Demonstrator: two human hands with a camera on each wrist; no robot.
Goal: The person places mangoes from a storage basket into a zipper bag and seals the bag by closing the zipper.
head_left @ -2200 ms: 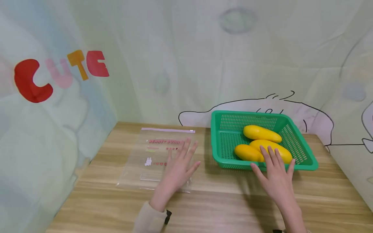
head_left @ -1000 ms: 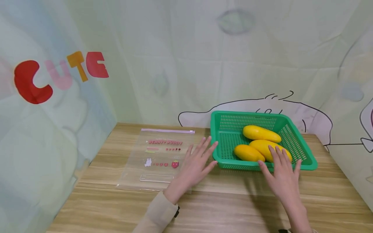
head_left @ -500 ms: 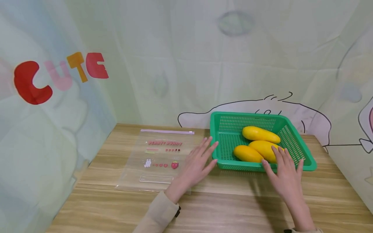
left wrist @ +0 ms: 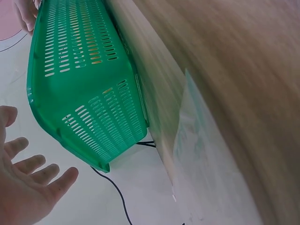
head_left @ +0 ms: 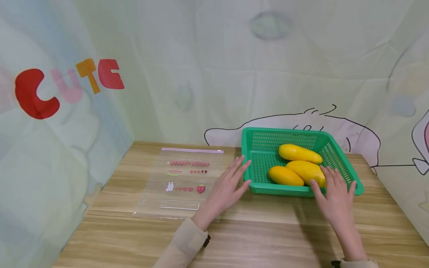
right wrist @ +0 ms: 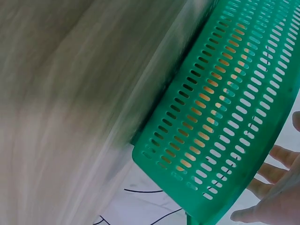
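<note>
A green slotted plastic basket (head_left: 281,189) holds three yellow mangoes: one at the back (head_left: 299,153), one in the middle (head_left: 304,172) and a more orange one at the front (head_left: 285,176). My left hand (head_left: 225,189) has its fingers spread at the basket's left front corner. In the left wrist view a gap shows between that hand (left wrist: 28,185) and the basket wall (left wrist: 75,93). Over the right part of the front rim, my right hand (head_left: 336,201) reaches with loosely spread fingers, partly hiding the middle mango. Neither hand holds anything.
Left of the basket, a clear zip bag (head_left: 182,180) with pink print and a lilac zip strip lies flat on the wooden table (head_left: 261,238). Behind the table hangs a printed cloth backdrop (head_left: 218,74). Dark cables (left wrist: 117,187) show beyond the basket in the left wrist view.
My left hand has moved right, from over the zip bag to the basket's left corner. My right hand has slid right along the front rim. Basket, mangoes and bag stay put.
</note>
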